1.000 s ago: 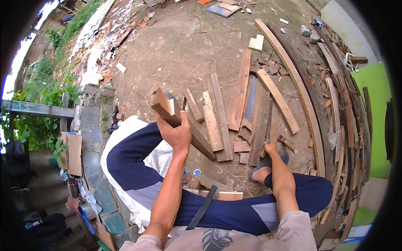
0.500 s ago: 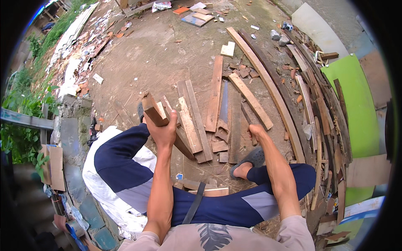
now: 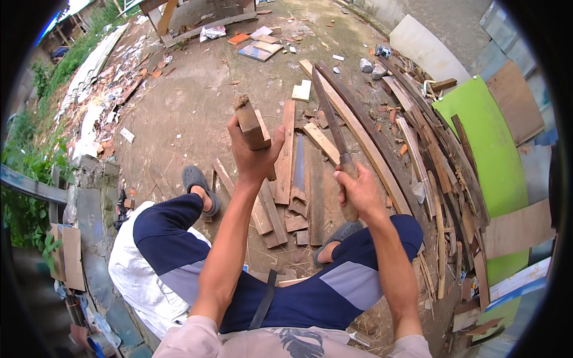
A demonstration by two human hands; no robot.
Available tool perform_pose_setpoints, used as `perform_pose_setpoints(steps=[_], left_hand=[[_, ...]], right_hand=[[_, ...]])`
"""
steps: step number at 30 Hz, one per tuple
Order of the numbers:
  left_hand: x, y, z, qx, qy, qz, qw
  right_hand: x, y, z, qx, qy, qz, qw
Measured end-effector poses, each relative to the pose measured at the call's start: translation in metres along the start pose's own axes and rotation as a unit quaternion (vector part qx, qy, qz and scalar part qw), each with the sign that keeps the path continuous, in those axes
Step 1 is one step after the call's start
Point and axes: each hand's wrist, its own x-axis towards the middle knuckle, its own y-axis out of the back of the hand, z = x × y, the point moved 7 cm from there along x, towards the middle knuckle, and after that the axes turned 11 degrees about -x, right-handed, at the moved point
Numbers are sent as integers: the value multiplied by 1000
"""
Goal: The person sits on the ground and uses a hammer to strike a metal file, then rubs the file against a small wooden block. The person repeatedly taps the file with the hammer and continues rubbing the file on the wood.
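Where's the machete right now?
In the head view, just right of centre: the right hand grips the machete by its wooden handle, with the handsaw lying to its left.

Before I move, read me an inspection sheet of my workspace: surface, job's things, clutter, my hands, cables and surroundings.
Surface: brown, rough ground, with scattered bits of debris.
Job's things: a timber piece and a long-bladed knife with a wooden handle.
Clutter: loose planks ahead, a handsaw lying among them, and a heap of long wood strips to the right.
Hands: left hand grips the timber piece; right hand grips the knife's handle, blade pointing away from the body.
Cables: nothing seen.
Surroundings: low block wall and green plants on the left; bright green panel on the right.
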Motion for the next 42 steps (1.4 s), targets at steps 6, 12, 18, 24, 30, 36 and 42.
perform_pose_setpoints(steps=[6,12,18,24,30,36,42], left_hand=[[-12,-27,-65,30,67,-38,997],[-11,-18,-79,-51,106,-44,992],[-4,-18,-78,-71,81,-48,993],[-28,-23,-114,-50,37,-98,993],[-23,-22,-112,-77,67,-88,991],[-9,-25,-83,-152,125,-129,972],[-13,-22,-73,-168,180,-146,958]], right_hand=[[-8,-24,-7,-58,62,28,996],[-13,-29,-15,-101,123,56,986],[-17,-31,-27,-47,116,39,991],[-19,-44,-38,-58,182,69,979],[-22,-59,-38,-65,194,57,977],[-27,-76,-61,-41,219,74,972],[-19,-95,-56,-24,222,76,972]])
